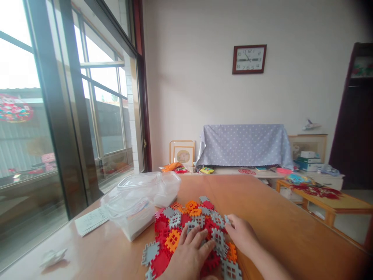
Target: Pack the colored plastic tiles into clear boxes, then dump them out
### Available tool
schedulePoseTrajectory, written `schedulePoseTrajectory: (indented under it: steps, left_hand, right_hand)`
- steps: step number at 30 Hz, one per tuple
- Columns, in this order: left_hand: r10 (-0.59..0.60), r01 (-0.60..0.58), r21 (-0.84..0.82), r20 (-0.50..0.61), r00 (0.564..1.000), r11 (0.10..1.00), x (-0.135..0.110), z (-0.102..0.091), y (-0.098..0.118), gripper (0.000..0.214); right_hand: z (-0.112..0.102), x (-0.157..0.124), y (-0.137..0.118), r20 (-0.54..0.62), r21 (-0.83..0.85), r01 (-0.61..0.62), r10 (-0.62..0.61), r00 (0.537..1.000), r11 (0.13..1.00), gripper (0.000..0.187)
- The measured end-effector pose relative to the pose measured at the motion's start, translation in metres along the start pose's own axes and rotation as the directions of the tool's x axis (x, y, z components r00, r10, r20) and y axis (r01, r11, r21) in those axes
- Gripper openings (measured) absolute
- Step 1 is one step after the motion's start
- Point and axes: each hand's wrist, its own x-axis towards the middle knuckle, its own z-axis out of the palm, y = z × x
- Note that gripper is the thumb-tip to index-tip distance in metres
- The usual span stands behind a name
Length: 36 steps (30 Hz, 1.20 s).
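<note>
A heap of flat interlocking waffle tiles (186,225) in red, orange and grey lies on the wooden table (279,217) in front of me. My left hand (190,252) rests palm down on the near part of the heap, fingers stretched out and spread over grey and red tiles. My right hand (241,233) sits at the heap's right edge, its fingers curled and pinching a grey tile (227,220). A single grey tile (150,252) lies at the heap's near left.
Clear plastic containers (136,202) with lids stand left of the heap, a sheet of paper (90,221) beside them and a crumpled white scrap (54,256) nearer me. A large window is on the left; a low table (329,202) and a cloth-covered object (243,144) stand beyond.
</note>
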Motion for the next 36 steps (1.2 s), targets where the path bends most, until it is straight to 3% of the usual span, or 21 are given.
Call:
schedulePoseTrajectory:
  steps: [8, 13, 17, 22, 27, 30, 36]
  left_hand:
    - [-0.207, 0.223, -0.171, 0.104, 0.973, 0.96, -0.002, -0.023, 0.009, 0.08]
    - [-0.246, 0.251, -0.201, 0.053, 0.968, 0.947, -0.003, -0.024, 0.013, 0.069]
    - [-0.269, 0.269, -0.223, 0.031, 0.963, 0.937, -0.005, -0.029, 0.017, 0.068]
    - [-0.29, 0.294, -0.211, 0.048, 0.956, 0.932, -0.005, -0.038, 0.019, 0.065]
    - [-0.285, 0.269, -0.198, -0.061, 0.956, 0.943, -0.005, -0.045, 0.014, 0.047]
    - [-0.295, 0.274, -0.18, -0.107, 0.949, 0.945, -0.006, -0.048, 0.01, 0.041]
    - [-0.374, 0.36, -0.126, -0.115, 0.92, 0.924, -0.007, -0.052, 0.003, 0.02]
  right_hand:
    - [0.012, -0.008, -0.012, 0.105, 0.154, -0.004, -0.013, 0.994, 0.988, 0.019]
    - [0.01, 0.0, 0.0, 0.066, 0.189, -0.026, 0.013, 0.998, 0.982, 0.023]
    - [0.002, 0.008, 0.012, 0.077, 0.31, -0.135, 0.116, 0.99, 0.941, 0.034]
    - [-0.016, 0.005, 0.006, 0.111, 0.436, -0.219, 0.19, 0.976, 0.873, 0.031]
    - [-0.037, -0.003, -0.002, 0.134, 0.378, -0.361, 0.336, 0.932, 0.852, 0.023]
    - [-0.045, -0.004, -0.001, 0.146, 0.368, -0.384, 0.355, 0.923, 0.847, 0.021]
    - [-0.036, -0.009, 0.001, 0.238, 0.279, -0.447, 0.389, 0.89, 0.85, 0.009]
